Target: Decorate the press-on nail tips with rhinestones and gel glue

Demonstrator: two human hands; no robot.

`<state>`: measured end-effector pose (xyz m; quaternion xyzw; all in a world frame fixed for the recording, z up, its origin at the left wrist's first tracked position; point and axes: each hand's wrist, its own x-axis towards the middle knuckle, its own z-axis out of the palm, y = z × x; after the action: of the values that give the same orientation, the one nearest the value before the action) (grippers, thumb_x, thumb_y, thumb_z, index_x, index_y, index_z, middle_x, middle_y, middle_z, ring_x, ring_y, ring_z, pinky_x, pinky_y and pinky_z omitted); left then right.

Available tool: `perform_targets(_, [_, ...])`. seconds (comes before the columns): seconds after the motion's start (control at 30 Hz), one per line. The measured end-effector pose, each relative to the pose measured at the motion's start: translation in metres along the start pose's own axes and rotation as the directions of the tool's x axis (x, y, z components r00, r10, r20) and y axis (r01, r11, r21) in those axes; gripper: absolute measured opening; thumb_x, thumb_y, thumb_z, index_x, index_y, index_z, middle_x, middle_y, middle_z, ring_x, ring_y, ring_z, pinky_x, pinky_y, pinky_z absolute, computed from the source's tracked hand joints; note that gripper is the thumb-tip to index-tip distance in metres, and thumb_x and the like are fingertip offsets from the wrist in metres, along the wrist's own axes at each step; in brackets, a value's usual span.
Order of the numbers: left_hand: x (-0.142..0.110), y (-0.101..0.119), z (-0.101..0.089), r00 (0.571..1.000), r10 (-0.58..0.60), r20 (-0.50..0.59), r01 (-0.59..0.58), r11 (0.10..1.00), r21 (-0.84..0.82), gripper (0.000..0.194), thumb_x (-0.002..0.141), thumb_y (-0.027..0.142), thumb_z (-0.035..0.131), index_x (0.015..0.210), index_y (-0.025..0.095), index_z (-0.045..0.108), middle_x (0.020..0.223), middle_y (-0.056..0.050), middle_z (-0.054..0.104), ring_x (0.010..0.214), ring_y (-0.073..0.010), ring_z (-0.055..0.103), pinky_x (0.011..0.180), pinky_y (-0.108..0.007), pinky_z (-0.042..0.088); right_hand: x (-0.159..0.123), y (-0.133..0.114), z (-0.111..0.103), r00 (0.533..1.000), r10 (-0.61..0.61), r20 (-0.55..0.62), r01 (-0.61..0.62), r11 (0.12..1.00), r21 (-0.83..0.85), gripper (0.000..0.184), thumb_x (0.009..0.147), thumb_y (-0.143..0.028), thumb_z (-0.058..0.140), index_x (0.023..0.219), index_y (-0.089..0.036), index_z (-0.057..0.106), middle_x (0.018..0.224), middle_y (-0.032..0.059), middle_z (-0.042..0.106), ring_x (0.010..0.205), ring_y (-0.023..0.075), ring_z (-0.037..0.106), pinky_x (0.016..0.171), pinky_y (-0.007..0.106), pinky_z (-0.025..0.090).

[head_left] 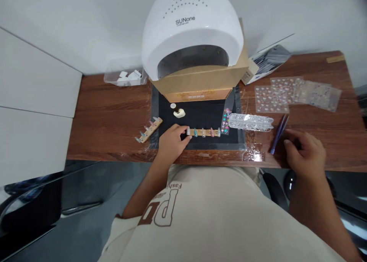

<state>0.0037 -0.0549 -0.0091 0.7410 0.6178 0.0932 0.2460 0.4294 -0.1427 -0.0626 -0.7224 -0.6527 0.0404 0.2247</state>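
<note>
My left hand [172, 143] pinches the left end of a narrow wooden strip between thumb and finger. That nail display strip [207, 133] lies on the black mat [166, 134] and carries several decorated false nails in clear, teal and pink. At the right, my right hand [306, 151] rests on the table with its fingers curved and apart, holding nothing I can see. Purple tweezers [279, 135] lie right by its fingertips; whether they touch is unclear. A second strip of false nails [150, 130] sits slantwise left of the mat. Behind my left hand is a small nail polish bottle [179, 111].
A white nail lamp [192, 25] stands on a cardboard box [200, 82] at the back. Right of the mat are a clear rhinestone case [250, 122], a flower sticker sheet [225, 121] and decal sheets [271, 99]. A clear plastic bin [110, 76] stands back left; an open carton [252, 73] stands back right.
</note>
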Motion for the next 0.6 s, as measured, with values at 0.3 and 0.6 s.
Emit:
perform_targets(0.3, [-0.005, -0.018, 0.002, 0.976, 0.218, 0.005, -0.218, 0.976, -0.014, 0.017, 0.085, 0.036, 0.07, 0.091, 0.021, 0.071, 0.094, -0.005, 0.07, 0.089, -0.0186, 0.065, 0.081, -0.029, 0.049, -0.001, 0.0, 0.0, 1.0, 0.009, -0.018, -0.008, 1.0, 0.027, 0.031, 0.087, -0.036, 0.057, 0.11, -0.02, 0.069, 0.077, 0.0028, 0.063, 0.072, 0.0175, 0.058, 0.072, 0.031, 0.044])
perform_targets(0.6, [-0.038, -0.015, -0.033, 0.922, 0.242, -0.303, -0.256, 0.967, -0.007, 0.02, 0.087, 0.04, 0.066, 0.082, 0.02, 0.067, 0.081, -0.004, 0.068, 0.074, -0.0145, 0.063, 0.069, -0.027, 0.051, 0.0, -0.001, 0.003, 0.999, -0.023, -0.031, 0.024, 0.998, 0.057, 0.03, 0.088, -0.038, 0.057, 0.109, -0.021, 0.069, 0.077, 0.0026, 0.065, 0.071, 0.018, 0.06, 0.071, 0.031, 0.046])
